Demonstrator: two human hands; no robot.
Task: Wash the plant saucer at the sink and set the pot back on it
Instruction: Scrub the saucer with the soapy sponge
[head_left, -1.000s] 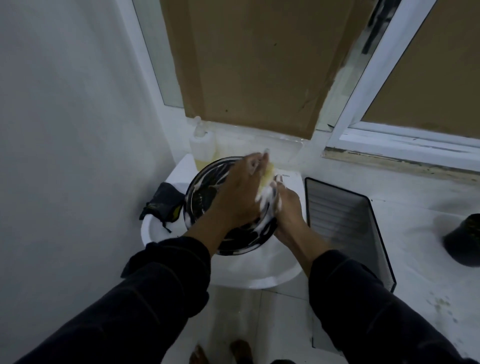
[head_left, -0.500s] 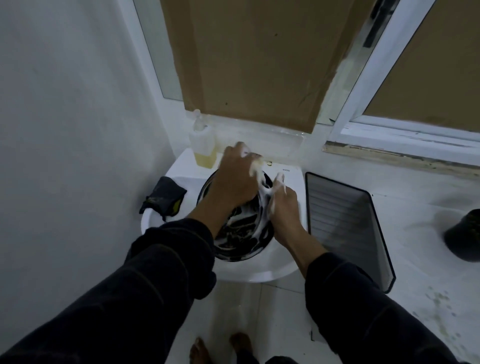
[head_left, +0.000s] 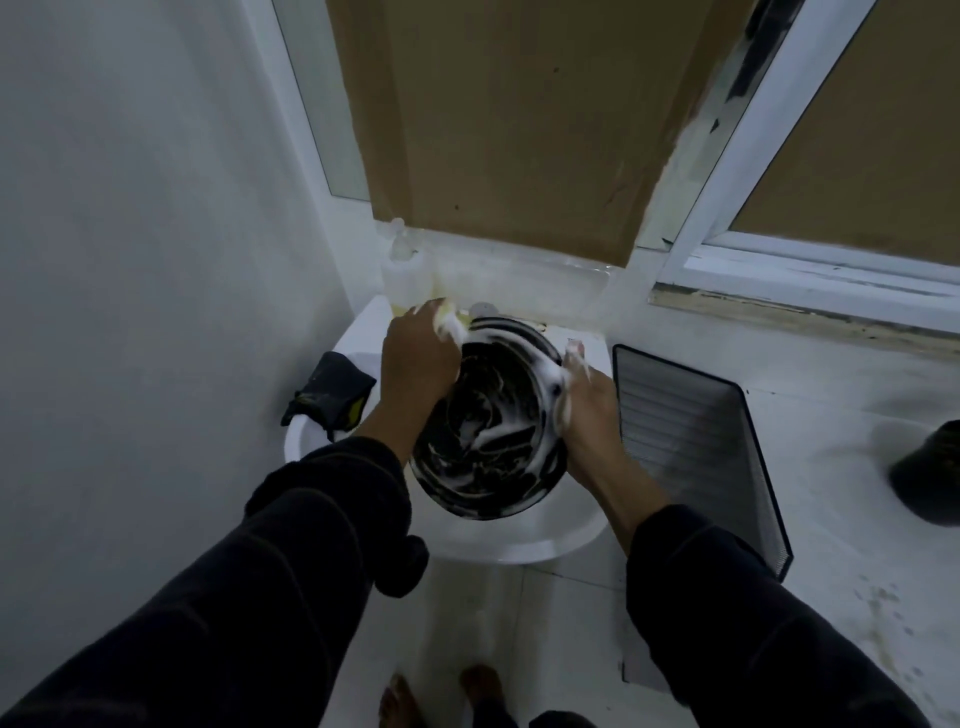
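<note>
**Soaping the saucer over the sink**

We're holding the plant saucer (head_left: 488, 426) tilted over the basin of the sink (head_left: 519, 545), its soapy inside facing up toward us. It's round, so no long axis to speak of; the rim runs from the far-left side of the basin down to the near-right.

Our right hand (head_left: 587, 400) is gripping the saucer's right rim, fingers curled over the edge w/ foam on them. Our left hand (head_left: 415, 364) is sitting at the upper-left rim, fingers pinching a small yellowish sponge (head_left: 449, 325) – blurry, so we can't tell more about it.

So the saucer is lying between both hands, touching each. Left is the working hand, right is the steadying one. Suds are streaking the whole inside, so we're judging scrubbing is well along and rinsing isn't done yet.

The pot (head_left: 930, 478) is sitting well apart, at the right edge of the floor area, nearer our right hand.
</note>
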